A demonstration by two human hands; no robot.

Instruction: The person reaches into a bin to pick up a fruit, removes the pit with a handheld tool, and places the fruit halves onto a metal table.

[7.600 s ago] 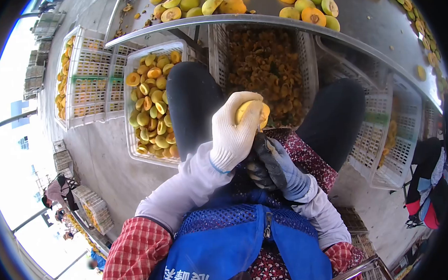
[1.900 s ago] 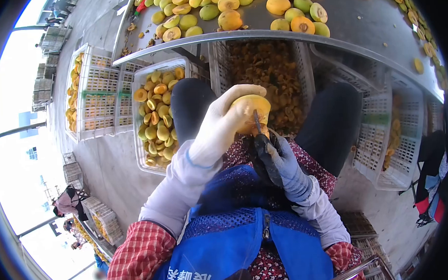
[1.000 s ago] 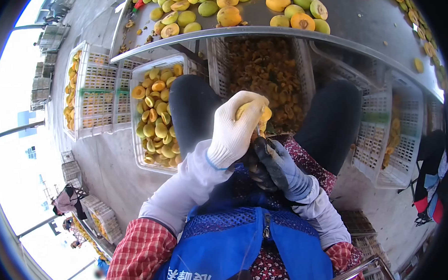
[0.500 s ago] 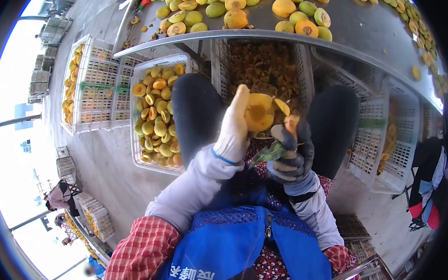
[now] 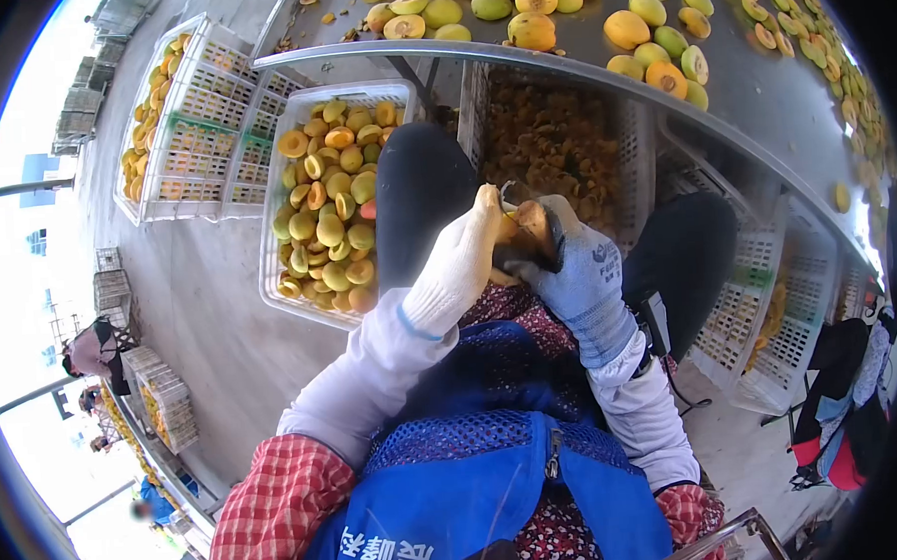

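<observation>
My left hand (image 5: 460, 264), in a white knit glove, is closed around a yellow fruit (image 5: 505, 239) held above my lap. My right hand (image 5: 580, 274), in a grey-blue glove with dark fingertips, presses against that fruit from the right. It grips a small knife (image 5: 511, 190) whose blade tip shows just above the fruit, and a brownish piece of fruit (image 5: 532, 217) sits under its thumb. Most of the fruit is hidden between the two gloves.
A metal table (image 5: 761, 96) carrying whole and halved fruit runs across the top. A white crate of halved fruit (image 5: 331, 220) stands left of my knees, a crate of scraps (image 5: 553, 145) under the table, and more crates at far left (image 5: 186, 116) and right (image 5: 760, 316). People (image 5: 91, 351) work at the left edge.
Half a second ago the fruit was opened, with my hands apart and a piece in my right hand. Now my right hand has come back up against the fruit in my left.
</observation>
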